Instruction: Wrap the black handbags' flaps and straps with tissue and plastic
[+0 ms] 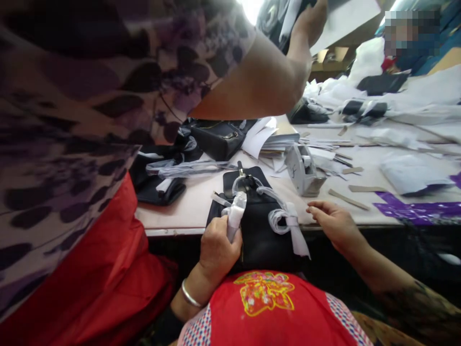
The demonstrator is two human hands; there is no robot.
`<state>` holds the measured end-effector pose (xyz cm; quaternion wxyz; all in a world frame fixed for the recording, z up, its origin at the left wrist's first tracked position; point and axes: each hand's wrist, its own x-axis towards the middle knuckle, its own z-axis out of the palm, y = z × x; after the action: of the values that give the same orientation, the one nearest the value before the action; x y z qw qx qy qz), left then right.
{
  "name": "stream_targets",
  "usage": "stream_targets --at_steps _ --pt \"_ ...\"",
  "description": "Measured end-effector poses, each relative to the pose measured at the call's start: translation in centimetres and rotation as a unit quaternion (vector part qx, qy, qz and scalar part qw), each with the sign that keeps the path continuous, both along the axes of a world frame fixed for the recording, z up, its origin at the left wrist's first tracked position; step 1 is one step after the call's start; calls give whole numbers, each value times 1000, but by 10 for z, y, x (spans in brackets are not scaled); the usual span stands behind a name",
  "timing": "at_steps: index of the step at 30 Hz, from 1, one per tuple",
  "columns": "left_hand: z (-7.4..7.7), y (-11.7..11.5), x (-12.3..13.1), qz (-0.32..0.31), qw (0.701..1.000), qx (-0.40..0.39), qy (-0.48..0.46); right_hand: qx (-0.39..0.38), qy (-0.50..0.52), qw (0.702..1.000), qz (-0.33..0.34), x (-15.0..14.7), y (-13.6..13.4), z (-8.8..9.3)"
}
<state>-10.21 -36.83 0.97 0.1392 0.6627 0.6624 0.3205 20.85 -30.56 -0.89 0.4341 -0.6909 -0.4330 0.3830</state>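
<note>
A black bag (264, 230) lies at the front edge of the table, hanging partly over it towards my lap. My left hand (219, 242) is closed around a white-wrapped bundle (236, 216) at the bag's left side. Clear plastic-wrapped cord is coiled on the bag's right side, tied with a white strip (298, 240). My right hand (333, 223) is held to the right of the bag, thumb and fingertips pinched together; what they hold, if anything, I cannot make out. Just beyond those fingertips stands a grey tape dispenser (305, 170).
Another person's arm (252, 81) and flowered clothing reach across the upper left. Behind my bag lie another black bag (218, 137) and a paper stack (279, 142). Purple tape (414, 209) and brown strips (348, 199) lie right. A further person (414, 57) is across the table.
</note>
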Motion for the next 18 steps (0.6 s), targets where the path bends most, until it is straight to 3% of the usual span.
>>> stream_targets --at_steps 3,5,7,8,12,14,18 --pt "1 5 -9 -30 974 -91 -203 -71 48 996 21 7 -9 -29" --pt "-5 9 -14 -30 911 -166 -377 -109 89 988 58 3 -17 -37" --pt "-16 12 -19 8 858 -217 -465 -132 93 983 91 -3 -23 -38" --pt "-22 13 -21 34 862 -222 -455 -134 84 982 106 -6 -26 -37" --pt "-35 14 -29 101 970 -103 -196 -123 55 980 145 -16 -30 -30" --pt "-34 17 -34 119 983 -53 -133 -127 76 977 155 -20 -30 -26" --pt "-32 26 -37 137 979 -43 -147 -147 157 960 178 -29 -28 -21"
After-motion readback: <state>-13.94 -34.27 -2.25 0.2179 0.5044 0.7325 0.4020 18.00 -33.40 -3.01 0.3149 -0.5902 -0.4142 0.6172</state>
